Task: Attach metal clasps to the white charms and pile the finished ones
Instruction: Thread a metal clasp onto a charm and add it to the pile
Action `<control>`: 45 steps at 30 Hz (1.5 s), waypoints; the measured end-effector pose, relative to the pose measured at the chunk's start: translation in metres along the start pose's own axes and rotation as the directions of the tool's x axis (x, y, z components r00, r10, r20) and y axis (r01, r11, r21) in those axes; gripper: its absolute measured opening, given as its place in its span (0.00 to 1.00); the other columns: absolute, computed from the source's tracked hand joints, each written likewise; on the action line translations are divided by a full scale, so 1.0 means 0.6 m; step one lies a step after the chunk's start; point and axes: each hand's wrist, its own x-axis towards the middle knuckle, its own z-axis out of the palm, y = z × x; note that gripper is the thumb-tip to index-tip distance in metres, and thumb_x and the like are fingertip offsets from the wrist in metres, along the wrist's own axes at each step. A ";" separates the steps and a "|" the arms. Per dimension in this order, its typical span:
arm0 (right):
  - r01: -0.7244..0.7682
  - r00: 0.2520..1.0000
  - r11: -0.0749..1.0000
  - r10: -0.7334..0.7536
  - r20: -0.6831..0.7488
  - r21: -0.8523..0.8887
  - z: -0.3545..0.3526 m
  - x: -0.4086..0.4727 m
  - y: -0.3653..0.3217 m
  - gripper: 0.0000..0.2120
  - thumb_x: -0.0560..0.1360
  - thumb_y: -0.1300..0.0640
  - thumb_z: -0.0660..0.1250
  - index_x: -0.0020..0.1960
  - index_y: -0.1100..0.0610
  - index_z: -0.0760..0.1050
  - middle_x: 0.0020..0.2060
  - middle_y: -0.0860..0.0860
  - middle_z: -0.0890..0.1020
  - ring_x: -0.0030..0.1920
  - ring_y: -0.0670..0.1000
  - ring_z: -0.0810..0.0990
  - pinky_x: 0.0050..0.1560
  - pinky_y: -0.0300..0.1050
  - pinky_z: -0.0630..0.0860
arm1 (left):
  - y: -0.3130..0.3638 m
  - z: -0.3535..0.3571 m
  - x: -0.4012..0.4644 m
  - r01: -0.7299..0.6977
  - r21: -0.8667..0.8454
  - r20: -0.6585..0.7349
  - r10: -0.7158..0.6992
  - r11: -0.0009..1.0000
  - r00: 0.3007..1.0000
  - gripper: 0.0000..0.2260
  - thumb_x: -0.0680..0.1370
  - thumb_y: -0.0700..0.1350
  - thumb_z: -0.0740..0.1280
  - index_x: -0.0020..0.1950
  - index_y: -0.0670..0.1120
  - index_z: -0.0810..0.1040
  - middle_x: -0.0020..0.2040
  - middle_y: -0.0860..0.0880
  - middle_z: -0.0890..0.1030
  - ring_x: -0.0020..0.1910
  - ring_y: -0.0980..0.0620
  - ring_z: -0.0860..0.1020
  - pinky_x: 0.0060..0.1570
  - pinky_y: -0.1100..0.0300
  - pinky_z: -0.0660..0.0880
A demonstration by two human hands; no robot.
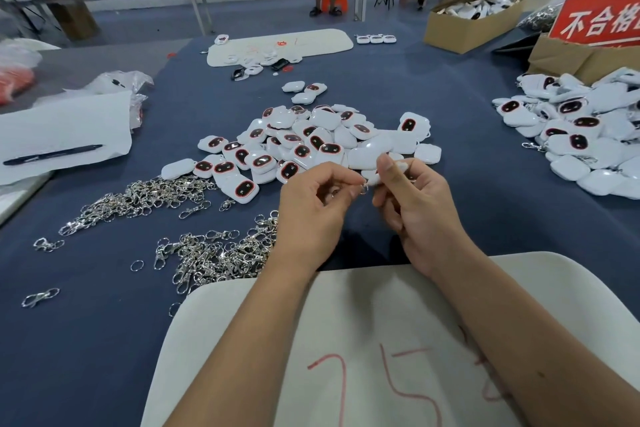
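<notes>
My left hand point(311, 211) pinches a metal clasp's ring point(362, 188) between thumb and fingertips. My right hand point(415, 204) grips a white charm point(398, 166), mostly hidden by its fingers, right beside that ring. Just beyond both hands lies a heap of loose white charms point(311, 142) with dark, red-rimmed ovals. Silver clasps point(145, 198) are strewn at the left, with a second cluster of clasps point(221, 253) near my left wrist. At the right edge sits a pile of white charms with clasps point(575, 135).
A white board point(381, 340) with red writing lies under my forearms. A pen point(52, 154) rests on white paper at the left. Cardboard boxes point(467, 24) and a red sign point(599, 19) stand at the back right. Another white board point(277, 45) lies farther back on the blue table.
</notes>
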 end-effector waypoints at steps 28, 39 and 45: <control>0.168 0.986 0.976 -0.165 0.030 -0.142 -0.003 -0.002 0.014 0.10 0.80 0.58 0.73 0.54 0.62 0.74 0.30 0.53 0.78 0.26 0.47 0.71 0.26 0.37 0.68 | -0.001 0.015 -0.007 -0.173 0.472 0.051 0.169 0.865 0.984 0.06 0.79 0.35 0.66 0.43 0.42 0.78 0.39 0.49 0.78 0.42 0.46 0.74 0.44 0.48 0.72; 0.205 0.977 0.962 -0.191 0.089 -0.181 -0.001 -0.003 0.011 0.08 0.82 0.60 0.69 0.59 0.58 0.74 0.34 0.51 0.82 0.28 0.48 0.74 0.27 0.37 0.70 | 0.000 0.014 -0.001 0.088 0.036 -0.149 -0.081 0.995 0.986 0.04 0.77 0.35 0.72 0.44 0.43 0.83 0.38 0.48 0.83 0.37 0.53 0.79 0.44 0.63 0.76; 0.184 0.977 0.981 -0.176 0.120 -0.058 -0.003 -0.003 0.006 0.14 0.77 0.51 0.71 0.58 0.55 0.75 0.33 0.47 0.80 0.27 0.46 0.73 0.25 0.36 0.67 | 0.012 0.026 -0.008 0.307 -0.615 -0.005 -0.393 0.726 0.920 0.04 0.77 0.32 0.71 0.48 0.39 0.82 0.39 0.44 0.86 0.40 0.51 0.85 0.45 0.62 0.81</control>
